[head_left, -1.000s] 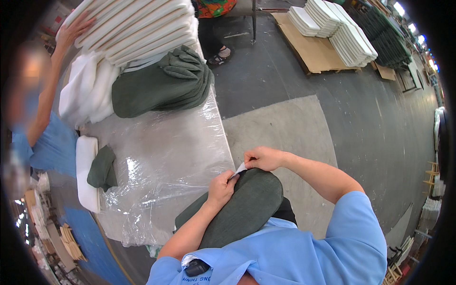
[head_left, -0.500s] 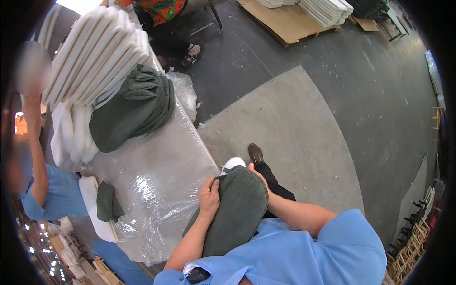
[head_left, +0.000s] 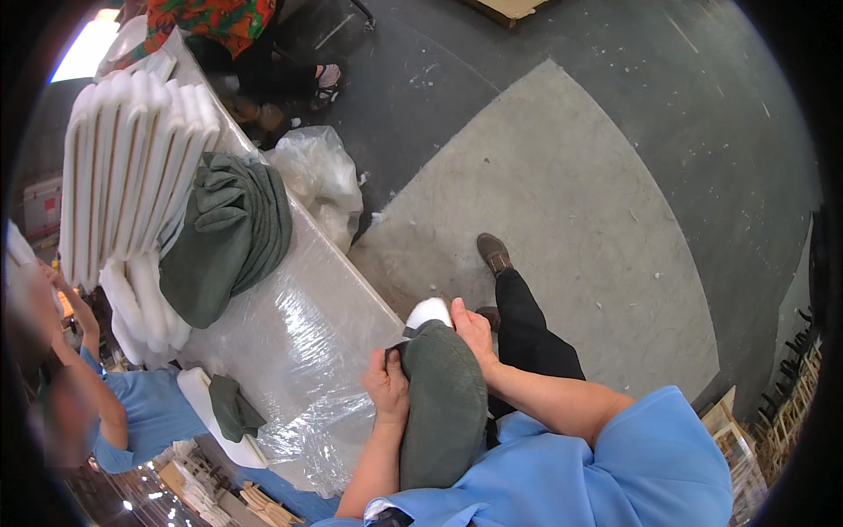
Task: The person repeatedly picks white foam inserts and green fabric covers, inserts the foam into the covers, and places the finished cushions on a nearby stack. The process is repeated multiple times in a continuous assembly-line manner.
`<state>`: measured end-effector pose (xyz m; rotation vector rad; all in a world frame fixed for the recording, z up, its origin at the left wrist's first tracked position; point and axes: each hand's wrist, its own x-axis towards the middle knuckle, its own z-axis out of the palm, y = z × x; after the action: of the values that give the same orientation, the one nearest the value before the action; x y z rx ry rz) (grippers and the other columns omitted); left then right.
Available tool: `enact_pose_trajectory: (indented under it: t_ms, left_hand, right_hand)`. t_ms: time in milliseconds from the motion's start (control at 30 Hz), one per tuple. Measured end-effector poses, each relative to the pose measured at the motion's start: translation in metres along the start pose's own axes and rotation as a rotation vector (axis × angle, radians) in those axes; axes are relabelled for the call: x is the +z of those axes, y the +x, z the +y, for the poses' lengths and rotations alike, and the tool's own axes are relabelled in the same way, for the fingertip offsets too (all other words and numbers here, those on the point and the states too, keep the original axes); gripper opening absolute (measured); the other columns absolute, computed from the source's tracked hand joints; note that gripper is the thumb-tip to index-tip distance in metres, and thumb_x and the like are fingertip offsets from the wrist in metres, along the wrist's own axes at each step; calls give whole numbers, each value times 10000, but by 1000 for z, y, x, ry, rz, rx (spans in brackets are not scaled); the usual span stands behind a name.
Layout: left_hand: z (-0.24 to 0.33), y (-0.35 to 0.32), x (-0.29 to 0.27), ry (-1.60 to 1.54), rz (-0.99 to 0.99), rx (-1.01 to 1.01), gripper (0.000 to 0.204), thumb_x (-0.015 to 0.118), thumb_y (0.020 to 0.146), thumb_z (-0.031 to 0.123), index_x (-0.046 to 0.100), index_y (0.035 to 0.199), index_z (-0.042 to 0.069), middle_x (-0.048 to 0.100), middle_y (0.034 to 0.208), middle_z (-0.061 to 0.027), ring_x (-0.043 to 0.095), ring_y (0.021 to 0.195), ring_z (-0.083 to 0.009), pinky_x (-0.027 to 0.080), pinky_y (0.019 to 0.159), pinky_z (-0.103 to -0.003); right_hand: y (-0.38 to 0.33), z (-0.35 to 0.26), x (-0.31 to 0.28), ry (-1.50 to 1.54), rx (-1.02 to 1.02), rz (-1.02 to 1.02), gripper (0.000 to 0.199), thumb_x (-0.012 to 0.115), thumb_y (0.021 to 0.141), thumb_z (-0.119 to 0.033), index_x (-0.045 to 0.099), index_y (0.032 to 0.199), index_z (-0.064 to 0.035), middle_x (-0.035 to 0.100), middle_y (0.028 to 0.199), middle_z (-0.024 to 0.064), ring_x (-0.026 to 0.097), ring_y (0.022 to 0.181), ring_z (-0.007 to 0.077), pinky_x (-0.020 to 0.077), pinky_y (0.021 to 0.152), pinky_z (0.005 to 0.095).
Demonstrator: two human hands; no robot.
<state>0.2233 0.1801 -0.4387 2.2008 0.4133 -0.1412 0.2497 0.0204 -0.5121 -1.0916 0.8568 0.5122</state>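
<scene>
A dark green fabric cushion cover (head_left: 443, 408) lies against my front, pulled over a white padded cushion insert (head_left: 430, 312). The insert's white end sticks out at the far side. On the left, my left hand (head_left: 386, 386) is closed around the cover's edge near that opening. My right hand (head_left: 474, 338) grips the other side, its thumb along the edge beside the white end; some of its fingers are hidden beneath. Part of the cover is hidden behind my left forearm.
A plastic-wrapped table (head_left: 294, 325) bears stacked white cushion inserts (head_left: 132, 167), a pile of green covers (head_left: 228, 246) and a partly covered insert (head_left: 224, 422). Clear plastic bags (head_left: 316, 180) lie beside it. One co-worker (head_left: 149, 413) stands at left, another (head_left: 211, 22) at the far end.
My view has shifted, so the table sits differently in it. My right hand has come further into sight at the cover's opening. Both hands keep hold of the cover.
</scene>
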Motion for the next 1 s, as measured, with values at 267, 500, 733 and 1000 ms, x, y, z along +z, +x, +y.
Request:
enact_pose_trajectory:
  t_ms: [267, 500, 733, 1000]
  left_hand:
    - [5, 11, 18, 50, 27, -39, 220, 673, 1066, 235, 697, 997, 27, 665, 753, -165, 630, 656, -283, 503, 657, -378]
    - [7, 25, 23, 20, -9, -86, 196, 669, 1062, 201, 689, 969, 30, 647, 746, -178, 627, 652, -321, 498, 650, -393]
    - [10, 34, 25, 29, -16, -94, 204, 654, 1074, 202, 683, 995, 16, 665, 772, -159, 629, 678, -258, 502, 658, -368]
    - [13, 45, 32, 58, -25, 30, 176, 671, 1063, 186, 706, 992, 28, 680, 783, -142, 639, 684, -265, 508, 665, -368]
  right_hand:
    - [15, 42, -10, 266, 70, -148, 454, 540, 1120, -430, 693, 1150, -4, 731, 969, 55, 687, 891, 151, 564, 808, 337]
    - [-2, 29, -2, 70, -53, -229, 341, 624, 1066, -308, 641, 1271, -35, 729, 1129, 70, 702, 1011, 169, 585, 885, 348]
    - [8, 58, 0, -336, -125, -117, 293, 592, 1077, -261, 615, 1269, -40, 732, 1121, 115, 696, 1044, 208, 549, 932, 376]
    - [-12, 49, -6, -422, 5, -68, 271, 568, 1090, -252, 615, 1262, -47, 727, 1079, 119, 680, 1004, 208, 532, 923, 378]
